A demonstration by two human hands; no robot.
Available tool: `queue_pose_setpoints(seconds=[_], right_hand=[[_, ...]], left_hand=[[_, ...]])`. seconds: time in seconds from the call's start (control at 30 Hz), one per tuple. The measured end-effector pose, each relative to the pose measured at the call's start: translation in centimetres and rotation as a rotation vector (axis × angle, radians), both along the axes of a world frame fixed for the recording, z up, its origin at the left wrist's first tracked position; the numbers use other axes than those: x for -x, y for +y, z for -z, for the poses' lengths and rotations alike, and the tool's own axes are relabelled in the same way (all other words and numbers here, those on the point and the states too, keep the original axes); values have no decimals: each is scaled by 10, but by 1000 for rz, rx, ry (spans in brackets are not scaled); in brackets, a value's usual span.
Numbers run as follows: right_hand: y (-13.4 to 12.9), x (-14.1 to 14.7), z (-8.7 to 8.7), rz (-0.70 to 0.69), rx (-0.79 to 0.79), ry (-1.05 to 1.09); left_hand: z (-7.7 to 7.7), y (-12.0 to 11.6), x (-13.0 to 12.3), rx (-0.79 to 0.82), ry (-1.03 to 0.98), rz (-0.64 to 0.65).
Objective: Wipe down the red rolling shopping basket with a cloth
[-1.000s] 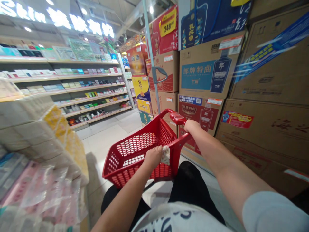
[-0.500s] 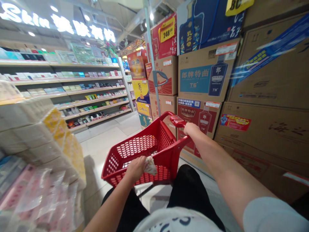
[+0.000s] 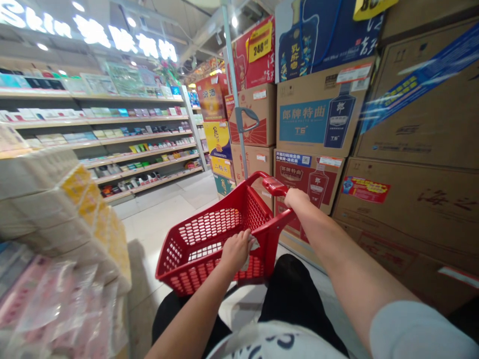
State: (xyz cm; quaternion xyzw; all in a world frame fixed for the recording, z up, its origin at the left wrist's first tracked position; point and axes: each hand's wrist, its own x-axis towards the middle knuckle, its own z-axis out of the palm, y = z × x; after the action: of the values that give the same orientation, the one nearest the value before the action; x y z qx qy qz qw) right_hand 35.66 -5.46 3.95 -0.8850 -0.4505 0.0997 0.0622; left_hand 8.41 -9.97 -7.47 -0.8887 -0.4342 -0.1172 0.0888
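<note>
A red plastic shopping cart point(image 3: 209, 267) with a perforated basket stands in front of my legs. My right hand point(image 3: 297, 198) is wrapped round the right end of its handle point(image 3: 275, 186). At the basket's near rim is my left hand point(image 3: 237, 249), closed on a pale cloth point(image 3: 255, 243). Most of the cloth is hidden behind the fingers, and a bit hangs below them against the cart's side. The basket holds nothing that I can see.
Stacked liquor cartons point(image 3: 310, 122) rise close on the right. A metal pole point(image 3: 235, 75) with a grey loop handle point(image 3: 247, 119) stands beyond the cart. White wrapped packs point(image 3: 45, 209) are piled on the left. Shelves of small goods point(image 3: 142, 119) line the back.
My left hand has moved right and slightly up along the basket's near rim, taking the cloth with it. My right hand has stayed on the handle.
</note>
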Motion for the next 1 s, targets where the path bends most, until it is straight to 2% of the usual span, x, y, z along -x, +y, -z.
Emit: queue_pose_setpoints(seconds=[0.07,0.13,0.27,0.33,0.4,0.57,0.63,0.67,0.77,0.9,1.0], right_hand=[[-1,-2,0,-1,3,-3],[-2,-4,0,-5,5,-3],[-3,-7,1,-10,1,6],[-3,-6,1,-5,0,14],[-2,-4,1,1,-1,19],[-1,-1,0,14,1,11],[-2,-2,0,14,6,6],[-3,-2,-1,13,10,5],[-5,-3,-2,7,12,-1],[-7,0,-4,8,-2,0],[-11,5,-7,0,-55,13]], left_hand=[[0,1,7,16,-2,26],[5,4,36,38,18,16],[20,13,117,26,70,-160],[22,16,139,54,80,-260],[18,17,134,94,76,-298],[4,6,48,118,27,-146],[4,1,28,96,-22,-93],[6,0,26,89,-44,-66],[16,5,51,86,-74,-20],[28,17,104,43,-157,-107],[30,23,127,6,-148,-123]])
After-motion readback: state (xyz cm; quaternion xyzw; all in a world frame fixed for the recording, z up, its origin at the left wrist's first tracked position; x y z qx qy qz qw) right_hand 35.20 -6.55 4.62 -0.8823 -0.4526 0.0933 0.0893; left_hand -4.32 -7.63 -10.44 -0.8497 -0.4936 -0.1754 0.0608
